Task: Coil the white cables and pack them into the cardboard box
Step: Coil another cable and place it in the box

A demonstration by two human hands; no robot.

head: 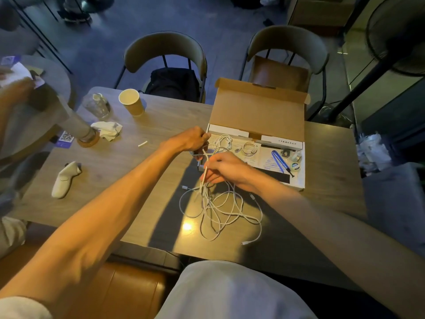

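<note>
A tangle of white cables (220, 210) lies on the wooden table just in front of the open cardboard box (259, 111). My left hand (190, 140) grips strands of cable at the box's near-left corner. My right hand (226, 168) pinches a cable that runs down into the tangle. Two coiled white cables (249, 148) rest inside the box, beside a blue pen-like tool (279, 161) and small items. The box lid stands upright at the back.
A paper cup (132, 102), a glass (97, 105), a crumpled tissue (108, 130) and a white controller (65, 179) sit on the table's left half. Another person's arm (53, 113) reaches in at far left. Two chairs (165, 58) stand behind the table.
</note>
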